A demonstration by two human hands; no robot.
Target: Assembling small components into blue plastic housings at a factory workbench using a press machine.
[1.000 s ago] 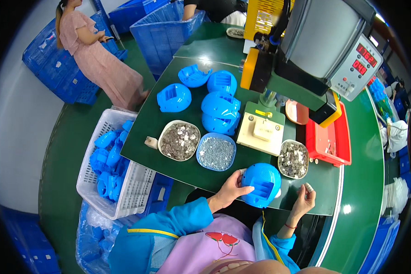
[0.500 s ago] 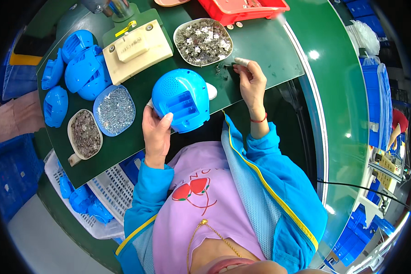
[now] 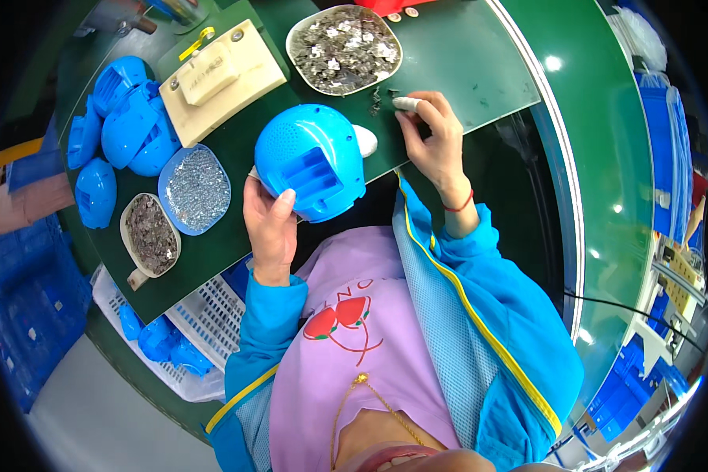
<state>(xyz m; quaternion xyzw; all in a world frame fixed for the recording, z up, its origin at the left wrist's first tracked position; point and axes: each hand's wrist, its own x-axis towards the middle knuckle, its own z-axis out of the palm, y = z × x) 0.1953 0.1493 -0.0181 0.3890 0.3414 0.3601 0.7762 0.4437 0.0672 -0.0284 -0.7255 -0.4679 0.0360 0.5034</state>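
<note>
My left hand (image 3: 269, 228) grips a round blue plastic shell (image 3: 311, 161) by its lower edge and holds it tilted over the dark green work mat (image 3: 440, 55). My right hand (image 3: 431, 134) rests on the mat to the shell's right, thumb and forefinger pinched together at a small metal piece (image 3: 375, 101) just below a grey dish of small metal parts (image 3: 344, 47). A white finger cot covers one fingertip. Whether the fingers grip the piece I cannot tell.
A cream-coloured jig block (image 3: 216, 79) sits left of the dish. More blue shells (image 3: 122, 118) are piled at the far left, next to a blue bowl of silvery parts (image 3: 194, 189) and a grey bowl of dark parts (image 3: 151, 234). A white crate (image 3: 204, 322) with blue shells stands below the table edge.
The view has swung and closed in on the table. The blue shell stays in my left hand, and my right hand stays at the loose pieces below the grey dish.
</note>
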